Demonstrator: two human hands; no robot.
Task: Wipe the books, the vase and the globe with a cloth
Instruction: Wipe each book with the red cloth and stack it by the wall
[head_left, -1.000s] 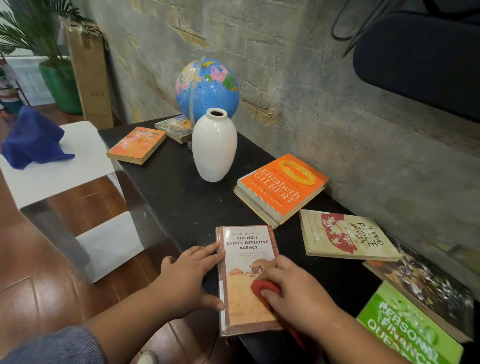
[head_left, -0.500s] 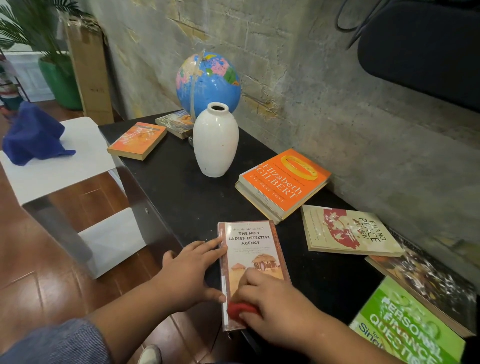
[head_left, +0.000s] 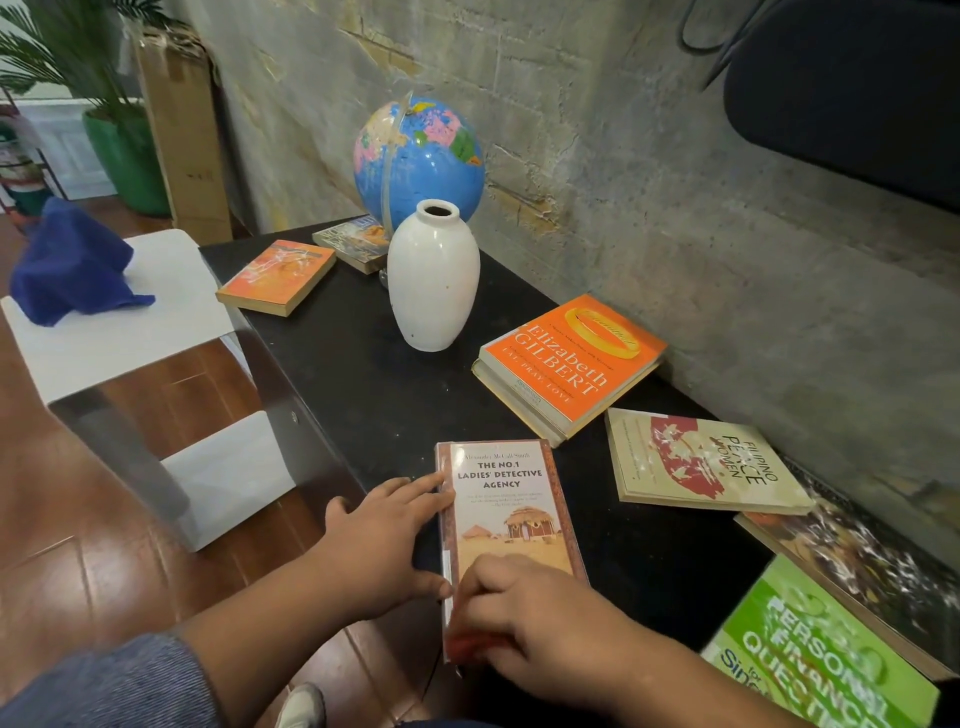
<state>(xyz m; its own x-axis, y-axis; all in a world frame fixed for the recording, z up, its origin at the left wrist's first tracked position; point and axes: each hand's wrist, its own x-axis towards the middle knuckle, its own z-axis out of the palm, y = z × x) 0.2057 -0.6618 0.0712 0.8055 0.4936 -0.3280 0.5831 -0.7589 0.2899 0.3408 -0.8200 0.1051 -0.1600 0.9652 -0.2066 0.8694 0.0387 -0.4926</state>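
Observation:
A paperback titled "The No.1 Ladies' Detective Agency" (head_left: 506, 499) lies at the near edge of the black table (head_left: 374, 395). My left hand (head_left: 382, 540) rests flat against its left edge, fingers straight. My right hand (head_left: 540, 618) covers the book's near end and grips a red cloth (head_left: 465, 647), mostly hidden under the fingers. A white vase (head_left: 434, 275) stands upright mid-table, with a blue globe (head_left: 421, 161) behind it against the wall. Several other books lie around: an orange one (head_left: 571, 358), a cream one (head_left: 696, 462), a green one (head_left: 821, 654).
Two more books (head_left: 278, 278) lie at the table's far left end. A white side table (head_left: 119, 332) to the left carries a blue cloth (head_left: 72, 265). A cardboard box (head_left: 182, 124) and a potted plant (head_left: 119, 150) stand beyond. A rough stone wall borders the table.
My right hand has drawn the red cloth down the book's cover toward me, from the middle to its near end. The left hand has stayed against the book's left edge.

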